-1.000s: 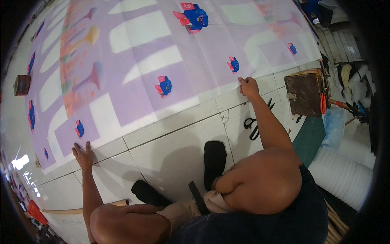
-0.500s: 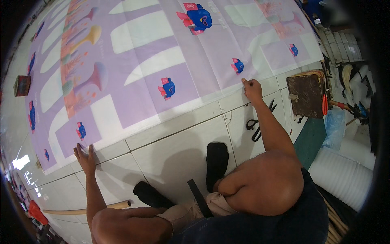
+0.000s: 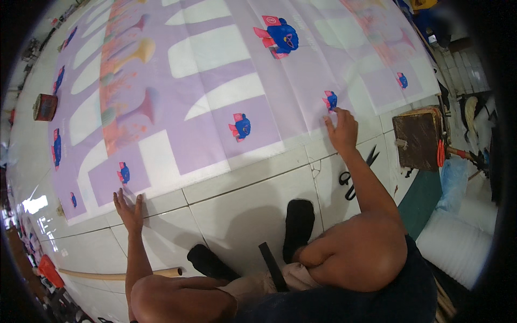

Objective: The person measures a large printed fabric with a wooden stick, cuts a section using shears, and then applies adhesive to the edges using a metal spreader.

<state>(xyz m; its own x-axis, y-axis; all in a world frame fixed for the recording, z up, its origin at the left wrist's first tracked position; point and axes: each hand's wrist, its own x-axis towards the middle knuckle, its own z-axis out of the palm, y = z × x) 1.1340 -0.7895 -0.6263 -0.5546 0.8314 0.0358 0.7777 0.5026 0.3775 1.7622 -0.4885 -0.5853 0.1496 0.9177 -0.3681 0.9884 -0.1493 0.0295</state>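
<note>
A large printed sheet (image 3: 210,156), lilac with white shapes and small blue figures, lies spread over the tiled floor, with fold creases across it. My left hand (image 3: 130,214) rests at its near edge on the left, open, with fingers stretched onto the white border below a blue figure. Farther right, my right hand (image 3: 343,132) lies on the sheet near its edge, just below another blue figure. Its fingers are bent but apart, and nothing shows in them. Black-handled scissors (image 3: 350,182) lie on the tiles beside my right forearm, which partly covers them.
A worn brown box (image 3: 414,141) stands by the sheet's right corner, near a white foam roll (image 3: 452,237). A dark-red block (image 3: 45,107) sits at the sheet's left edge. On the floor beside my left leg is a tan tube (image 3: 118,274). My socked feet are between my hands.
The whole view has shifted, so everything appears slightly right and lower. My right hand has moved farther onto the sheet, its fingers spreading from a closer curl. My left hand stays at the edge.
</note>
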